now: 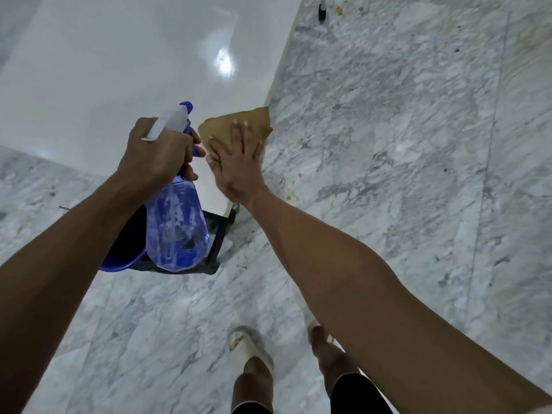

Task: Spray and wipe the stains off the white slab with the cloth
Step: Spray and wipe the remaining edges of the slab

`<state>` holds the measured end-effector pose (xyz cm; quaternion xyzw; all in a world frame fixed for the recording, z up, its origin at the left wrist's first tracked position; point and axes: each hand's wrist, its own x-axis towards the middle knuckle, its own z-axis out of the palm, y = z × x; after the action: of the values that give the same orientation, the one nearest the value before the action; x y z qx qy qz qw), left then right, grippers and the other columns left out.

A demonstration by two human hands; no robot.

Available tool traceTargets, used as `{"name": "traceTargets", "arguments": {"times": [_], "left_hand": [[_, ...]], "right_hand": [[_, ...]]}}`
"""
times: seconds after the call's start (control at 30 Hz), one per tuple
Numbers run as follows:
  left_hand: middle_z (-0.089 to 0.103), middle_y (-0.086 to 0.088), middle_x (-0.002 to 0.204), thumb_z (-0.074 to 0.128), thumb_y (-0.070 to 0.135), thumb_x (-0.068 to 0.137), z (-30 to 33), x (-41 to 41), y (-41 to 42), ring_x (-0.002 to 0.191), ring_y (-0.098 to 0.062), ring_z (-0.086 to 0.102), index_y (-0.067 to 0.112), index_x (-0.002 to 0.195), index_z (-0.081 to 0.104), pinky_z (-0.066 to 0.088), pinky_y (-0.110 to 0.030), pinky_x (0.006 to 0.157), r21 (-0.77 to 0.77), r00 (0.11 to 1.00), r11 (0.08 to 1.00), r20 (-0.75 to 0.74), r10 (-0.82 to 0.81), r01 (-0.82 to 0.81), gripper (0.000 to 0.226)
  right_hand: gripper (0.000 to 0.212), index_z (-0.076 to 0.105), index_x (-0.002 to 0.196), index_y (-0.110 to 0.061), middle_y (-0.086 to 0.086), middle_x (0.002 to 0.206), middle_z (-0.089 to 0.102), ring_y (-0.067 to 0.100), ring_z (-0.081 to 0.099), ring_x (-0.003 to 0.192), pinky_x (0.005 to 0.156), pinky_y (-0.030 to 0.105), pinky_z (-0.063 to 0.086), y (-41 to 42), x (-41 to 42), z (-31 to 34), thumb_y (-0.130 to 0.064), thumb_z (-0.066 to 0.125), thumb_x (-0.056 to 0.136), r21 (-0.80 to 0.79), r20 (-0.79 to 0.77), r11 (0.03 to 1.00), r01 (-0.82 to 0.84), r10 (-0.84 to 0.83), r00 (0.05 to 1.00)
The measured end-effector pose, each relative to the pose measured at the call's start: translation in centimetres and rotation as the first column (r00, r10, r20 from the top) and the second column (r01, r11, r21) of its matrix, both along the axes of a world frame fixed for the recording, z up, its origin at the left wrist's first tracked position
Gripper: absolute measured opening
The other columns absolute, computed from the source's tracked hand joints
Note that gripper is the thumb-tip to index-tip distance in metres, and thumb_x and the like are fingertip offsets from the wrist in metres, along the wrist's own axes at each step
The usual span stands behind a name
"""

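The white slab serves as the worktop, glossy and pale, standing on a dark metal frame above a grey marble floor. At the worktop's right edge, close to its near right corner, a tan cloth lies spread flat, one tip reaching past the edge. The right hand presses down on the cloth with fingers straight and splayed. The left hand is wrapped around the neck of a blue spray bottle, held upright just left of the cloth above the near edge, its white and blue nozzle aimed over the slab. A dark blue bucket shows beneath the bottle, under the slab. Brownish spots dot the floor beside the right edge. Two feet in pale sandals stand on the floor below.
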<state>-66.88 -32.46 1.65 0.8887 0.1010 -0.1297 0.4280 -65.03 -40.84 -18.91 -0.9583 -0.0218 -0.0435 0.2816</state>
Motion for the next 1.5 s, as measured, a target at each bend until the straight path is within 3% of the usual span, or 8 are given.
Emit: {"name": "traceTargets", "arguments": {"times": [0.23, 0.57, 0.73, 0.8, 0.9, 1.07, 1.27, 1.5], "left_hand": [[0.071, -0.030, 0.095, 0.045, -0.005, 0.073, 0.0, -4.2, 4.0, 0.037, -0.018, 0.054, -0.010, 0.092, 0.065, 0.054, -0.028, 0.048, 0.008, 1.000, 1.000, -0.003, -0.024, 0.024, 0.028], [0.069, -0.033, 0.096, 0.047, -0.006, 0.077, 0.8, -10.5, 10.0, 0.041, -0.016, 0.057, -0.008, 0.091, 0.065, 0.052, -0.024, 0.044, -0.046, 0.992, 0.991, 0.013, -0.128, 0.128, 0.022], [0.070, -0.031, 0.095, 0.048, -0.007, 0.082, 1.7, -12.8, 12.8, 0.042, -0.016, 0.056, -0.006, 0.091, 0.066, 0.054, -0.028, 0.047, -0.058, 0.988, 0.986, 0.003, -0.155, 0.154, 0.020], [0.069, -0.032, 0.093, 0.045, -0.010, 0.084, 3.2, -13.2, 14.0, 0.037, -0.013, 0.053, -0.007, 0.086, 0.064, 0.053, -0.026, 0.044, -0.095, 0.989, 0.984, 0.002, -0.150, 0.150, 0.020], [0.066, -0.038, 0.096, 0.041, -0.011, 0.084, 6.2, -13.6, 17.0, 0.035, -0.013, 0.051, -0.012, 0.085, 0.063, 0.048, -0.023, 0.040, -0.157, 0.991, 0.979, 0.040, -0.125, 0.130, 0.021], [0.067, -0.037, 0.098, 0.046, -0.004, 0.082, 11.1, -13.7, 23.4, 0.037, -0.019, 0.051, -0.004, 0.077, 0.061, 0.049, -0.027, 0.043, -0.200, 0.987, 0.973, 0.128, -0.094, 0.118, 0.016], [0.073, -0.024, 0.090, 0.047, 0.001, 0.075, 15.0, -13.9, 30.7, 0.039, -0.015, 0.054, 0.003, 0.080, 0.064, 0.056, -0.039, 0.057, -0.224, 0.980, 0.972, 0.197, -0.025, 0.070, 0.017], [0.073, -0.020, 0.086, 0.048, -0.003, 0.083, 16.5, -10.4, 39.1, 0.041, -0.015, 0.055, 0.001, 0.081, 0.065, 0.054, -0.029, 0.047, -0.241, 0.974, 0.970, 0.210, 0.087, -0.035, 0.018]], "right_hand": [[0.055, 0.053, 0.143, -0.029, 0.020, 0.162, 0.022, 0.041, 0.010, 0.151, 0.115, 0.064, 0.015, 3.6, -5.2, -0.2, -0.048, 0.025, 0.099, 0.034, 0.017, 0.998, 0.045, -0.046, 0.999], [0.044, 0.048, 0.146, -0.029, 0.014, 0.167, 0.009, 0.034, -0.004, 0.154, 0.120, 0.062, 0.005, 8.3, -13.6, 0.4, -0.039, 0.035, 0.105, 0.162, -0.071, 0.986, 0.041, -0.029, 0.997], [0.046, 0.040, 0.149, -0.004, 0.024, 0.161, 0.023, 0.039, 0.010, 0.152, 0.124, 0.047, 0.000, 9.6, -16.7, 3.6, -0.025, 0.033, 0.109, 0.282, -0.176, 0.959, 0.028, 0.023, 0.984], [0.047, 0.050, 0.144, -0.006, 0.018, 0.151, 0.043, 0.035, 0.030, 0.145, 0.124, 0.049, 0.011, 9.3, -16.9, 6.0, -0.026, 0.027, 0.109, 0.445, -0.191, 0.894, 0.048, 0.043, 0.981], [0.051, 0.053, 0.143, -0.025, -0.002, 0.150, 0.050, 0.017, 0.043, 0.140, 0.122, 0.045, 0.027, 9.0, -16.7, 10.1, -0.048, 0.027, 0.107, 0.719, -0.287, 0.669, 0.190, 0.036, 0.957], [0.074, 0.056, 0.139, -0.013, 0.009, 0.138, 0.059, 0.024, 0.057, 0.123, 0.113, 0.047, 0.040, 11.4, -15.1, 17.5, -0.067, 0.026, 0.099, 0.762, -0.488, 0.424, 0.488, -0.118, 0.865], [0.061, 0.063, 0.130, -0.021, 0.006, 0.130, 0.067, 0.024, 0.063, 0.119, 0.107, 0.044, 0.047, 19.6, -13.2, 22.7, -0.067, 0.050, 0.091, 0.893, -0.438, 0.107, 0.437, -0.019, 0.899], [0.028, 0.064, 0.115, -0.023, 0.002, 0.109, 0.070, 0.021, 0.066, 0.098, 0.078, 0.038, 0.056, 30.3, -9.9, 27.5, -0.013, 0.047, 0.094, 0.884, -0.445, 0.206, 0.419, 0.098, 0.890]]}}
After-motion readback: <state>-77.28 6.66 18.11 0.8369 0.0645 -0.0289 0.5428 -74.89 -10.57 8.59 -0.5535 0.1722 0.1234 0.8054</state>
